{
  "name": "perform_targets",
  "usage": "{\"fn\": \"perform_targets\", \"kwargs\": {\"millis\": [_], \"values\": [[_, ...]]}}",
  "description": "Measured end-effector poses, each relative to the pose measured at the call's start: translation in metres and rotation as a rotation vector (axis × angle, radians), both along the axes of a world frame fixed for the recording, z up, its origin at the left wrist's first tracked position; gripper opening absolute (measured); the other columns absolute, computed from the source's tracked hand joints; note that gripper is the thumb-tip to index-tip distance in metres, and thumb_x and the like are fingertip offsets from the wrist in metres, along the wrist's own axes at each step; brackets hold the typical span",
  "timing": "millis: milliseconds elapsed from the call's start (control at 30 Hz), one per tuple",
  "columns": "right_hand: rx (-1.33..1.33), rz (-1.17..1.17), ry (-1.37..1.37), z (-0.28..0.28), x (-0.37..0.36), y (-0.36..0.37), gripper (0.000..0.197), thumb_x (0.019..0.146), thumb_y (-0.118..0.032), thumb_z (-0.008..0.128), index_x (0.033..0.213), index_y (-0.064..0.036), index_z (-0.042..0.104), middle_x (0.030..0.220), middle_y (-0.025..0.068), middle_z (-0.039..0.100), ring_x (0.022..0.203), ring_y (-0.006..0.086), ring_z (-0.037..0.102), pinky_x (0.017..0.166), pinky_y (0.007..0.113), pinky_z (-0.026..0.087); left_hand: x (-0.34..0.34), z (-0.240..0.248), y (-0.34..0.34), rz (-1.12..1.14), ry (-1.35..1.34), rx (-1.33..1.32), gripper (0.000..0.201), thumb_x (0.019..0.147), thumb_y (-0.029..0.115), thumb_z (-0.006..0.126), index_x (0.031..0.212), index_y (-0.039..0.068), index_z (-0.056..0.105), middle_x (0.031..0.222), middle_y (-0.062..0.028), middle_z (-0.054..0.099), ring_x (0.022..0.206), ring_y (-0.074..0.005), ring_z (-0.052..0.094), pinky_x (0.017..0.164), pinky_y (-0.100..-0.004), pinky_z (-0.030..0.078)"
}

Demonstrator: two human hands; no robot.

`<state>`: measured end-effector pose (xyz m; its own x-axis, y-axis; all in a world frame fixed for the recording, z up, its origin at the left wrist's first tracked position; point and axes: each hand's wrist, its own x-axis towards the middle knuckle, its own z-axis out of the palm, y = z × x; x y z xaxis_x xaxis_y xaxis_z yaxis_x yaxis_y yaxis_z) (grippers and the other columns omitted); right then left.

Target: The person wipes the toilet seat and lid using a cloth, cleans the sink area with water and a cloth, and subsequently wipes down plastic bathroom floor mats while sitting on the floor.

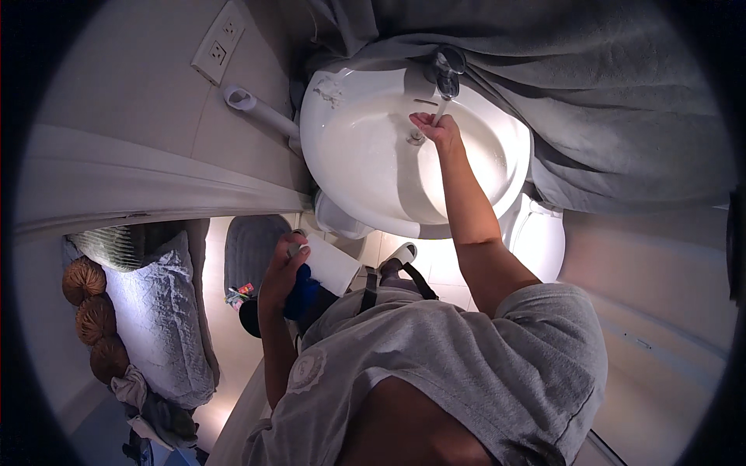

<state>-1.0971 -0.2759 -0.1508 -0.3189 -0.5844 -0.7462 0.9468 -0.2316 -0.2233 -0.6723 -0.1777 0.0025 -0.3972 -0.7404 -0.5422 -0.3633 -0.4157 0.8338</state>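
Note:
Under the chrome faucet my right hand reaches into the white washbasin. Its palm is turned up with fingers stretched out, and a thin stream of water runs down onto it. The hand hangs over the drain and holds nothing. Lower on the left, my left hand is closed, with a small whitish object between its fingers, too hidden to name. Just beside that hand is a white cylinder that looks like a paper roll, with a dark blue thing next to it.
A grey curtain hangs right of the basin. A white pipe and a wall outlet are on the left wall. Through the doorway stands a grey cushioned seat with brown round cushions. A white sandal shows below.

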Motion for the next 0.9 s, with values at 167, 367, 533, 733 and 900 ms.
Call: {"fn": "perform_targets", "kwargs": {"millis": [167, 367, 533, 733, 900], "values": [[0.245, 0.040, 0.691, -0.063, -0.019, 0.021, 0.027, 0.081, -0.013, 0.040, 0.081, 0.0121, 0.050, 0.068, 0.0197, 0.051, 0.074, 0.0310, 0.057, 0.069, 0.043, 0.050, 0.008, -0.010, 0.002, -0.030, 0.011, -0.056, 0.016, 0.084, 0.015, 0.052, 0.098, 0.010, 0.047, 0.089, 0.0011, 0.044, 0.077, -0.0086, 0.038, 0.070, -0.0220, 0.032], [1.027, 0.724, 2.087, -0.115, 0.036, -0.024, 0.057, 0.082, -0.027, 0.044, 0.129, 0.0010, 0.026, 0.132, 0.0262, 0.022, 0.126, 0.0354, 0.019, 0.102, 0.045, 0.015, -0.004, -0.020, 0.008, -0.064, 0.013, -0.075, 0.015, 0.084, 0.016, 0.052, 0.097, 0.010, 0.047, 0.084, 0.0024, 0.044, 0.073, -0.0070, 0.038, 0.067, -0.0209, 0.032], [0.232, 1.229, 2.055, -0.078, 0.177, 0.008, 0.057, 0.091, -0.034, 0.030, 0.137, -0.0071, 0.010, 0.144, 0.0150, 0.002, 0.132, 0.0323, 0.005, 0.104, 0.052, 0.003, 0.017, -0.026, 0.006, -0.028, -0.076, 0.014, 0.017, 0.084, 0.018, 0.053, 0.097, 0.010, 0.047, 0.081, 0.0018, 0.045, 0.069, -0.0069, 0.038, 0.065, -0.0210, 0.032], [-0.320, 1.649, 2.142, -0.053, 0.047, 0.114, 0.049, 0.091, -0.040, 0.031, 0.136, -0.0238, 0.023, 0.143, 0.0061, 0.016, 0.130, 0.0258, 0.019, 0.104, 0.053, 0.012, 0.001, -0.010, 0.002, -0.031, -0.088, -0.027, 0.017, 0.084, 0.020, 0.052, 0.098, 0.011, 0.047, 0.078, 0.0021, 0.043, 0.067, -0.0073, 0.037, 0.062, -0.0220, 0.033], [0.010, 1.374, 2.562, -0.060, 0.086, 0.078, 0.050, 0.088, -0.032, 0.039, 0.134, -0.0181, 0.027, 0.138, 0.0048, 0.028, 0.128, 0.0200, 0.023, 0.103, 0.054, 0.010, 0.007, -0.023, 0.001, -0.057, -0.120, -0.004, 0.016, 0.084, 0.018, 0.052, 0.097, 0.010, 0.046, 0.077, 0.0027, 0.043, 0.067, -0.0066, 0.036, 0.062, -0.0209, 0.032]]}}
